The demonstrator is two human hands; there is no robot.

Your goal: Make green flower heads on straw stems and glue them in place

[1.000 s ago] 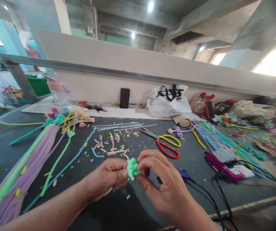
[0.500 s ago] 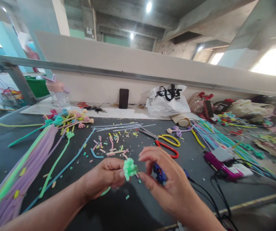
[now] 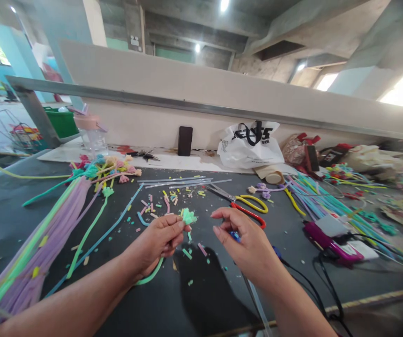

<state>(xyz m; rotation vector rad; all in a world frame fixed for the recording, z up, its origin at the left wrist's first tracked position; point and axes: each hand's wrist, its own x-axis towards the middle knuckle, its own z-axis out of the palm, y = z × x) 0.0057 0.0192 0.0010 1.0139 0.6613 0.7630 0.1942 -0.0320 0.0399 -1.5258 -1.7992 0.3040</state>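
My left hand (image 3: 162, 238) is closed, pinching a small light green pipe-cleaner flower (image 3: 189, 216) by its base. Its green stem (image 3: 152, 276) curves out below the fist. My right hand (image 3: 242, 234) is to the right of the flower, apart from it, with thumb and forefinger spread and nothing between them. Under that hand shows part of a blue tool (image 3: 235, 236), mostly hidden; a clear stick (image 3: 257, 299) and a black cable run out near it. Beyond the hands lie scissors (image 3: 243, 206) with yellow and red handles.
Pipe-cleaner bundles lie left (image 3: 57, 224) and right (image 3: 331, 210). Cut bits (image 3: 166, 201) and clear sticks (image 3: 176, 183) are scattered mid-table. A phone (image 3: 185, 141), a bottle (image 3: 91, 133) and a white bag (image 3: 250, 150) stand behind. A purple device (image 3: 331, 243) with cables is at right.
My left hand has raised the green flower up and away from me. My right hand has moved slightly up, and the gap between its fingers and the flower has widened.
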